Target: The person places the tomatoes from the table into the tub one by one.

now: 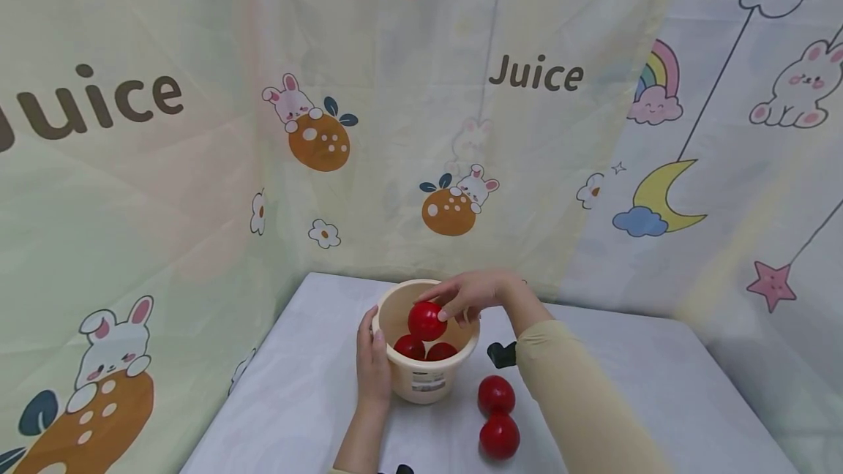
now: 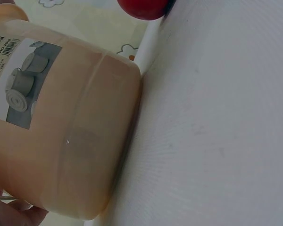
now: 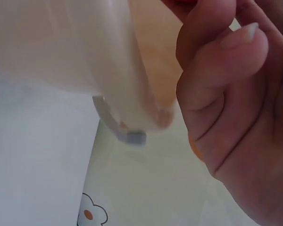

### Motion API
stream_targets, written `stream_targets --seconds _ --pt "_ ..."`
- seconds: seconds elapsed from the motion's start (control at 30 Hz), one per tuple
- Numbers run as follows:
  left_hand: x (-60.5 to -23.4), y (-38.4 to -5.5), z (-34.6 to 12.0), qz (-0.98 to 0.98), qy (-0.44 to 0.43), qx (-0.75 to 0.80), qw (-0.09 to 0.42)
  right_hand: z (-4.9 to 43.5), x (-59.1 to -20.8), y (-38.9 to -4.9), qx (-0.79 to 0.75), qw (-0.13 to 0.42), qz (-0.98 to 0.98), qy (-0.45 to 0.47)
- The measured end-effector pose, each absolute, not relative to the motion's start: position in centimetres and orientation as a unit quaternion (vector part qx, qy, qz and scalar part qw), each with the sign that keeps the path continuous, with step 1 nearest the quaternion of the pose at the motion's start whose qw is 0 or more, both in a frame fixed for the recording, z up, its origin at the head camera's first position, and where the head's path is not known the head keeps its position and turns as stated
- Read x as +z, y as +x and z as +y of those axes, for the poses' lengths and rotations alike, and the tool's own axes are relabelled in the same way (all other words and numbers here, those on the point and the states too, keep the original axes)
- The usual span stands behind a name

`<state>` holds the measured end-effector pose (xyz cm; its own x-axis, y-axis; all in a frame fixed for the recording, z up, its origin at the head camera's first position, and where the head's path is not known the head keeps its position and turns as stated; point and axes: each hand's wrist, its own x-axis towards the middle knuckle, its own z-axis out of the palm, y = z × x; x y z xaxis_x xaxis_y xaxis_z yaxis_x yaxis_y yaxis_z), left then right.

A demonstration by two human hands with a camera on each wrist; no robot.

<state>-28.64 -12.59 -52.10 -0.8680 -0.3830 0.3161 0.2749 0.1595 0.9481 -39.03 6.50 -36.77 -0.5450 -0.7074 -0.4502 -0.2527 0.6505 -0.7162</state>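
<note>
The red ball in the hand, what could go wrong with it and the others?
The held red ball could slip from the right hand and might knock the two red balls below it. The bucket might tip if bumped, though the left hand is holding its side. The two loose red balls on the table are round, so a nudge could make them roll.

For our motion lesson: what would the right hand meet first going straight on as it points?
The right hand, holding a red ball, would probably meet the bucket's left inner wall; depth is unclear, so the lower left ball might come first.
</note>
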Motion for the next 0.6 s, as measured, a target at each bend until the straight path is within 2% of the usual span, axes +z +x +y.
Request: stream_targets --seconds 0.6 --pt "-52.4 -28.9 -12.7 -0.711 0.043 -0.656 0.248 3.3 -38.2 -39.1 -0.243 0.376 0.841 -0.303"
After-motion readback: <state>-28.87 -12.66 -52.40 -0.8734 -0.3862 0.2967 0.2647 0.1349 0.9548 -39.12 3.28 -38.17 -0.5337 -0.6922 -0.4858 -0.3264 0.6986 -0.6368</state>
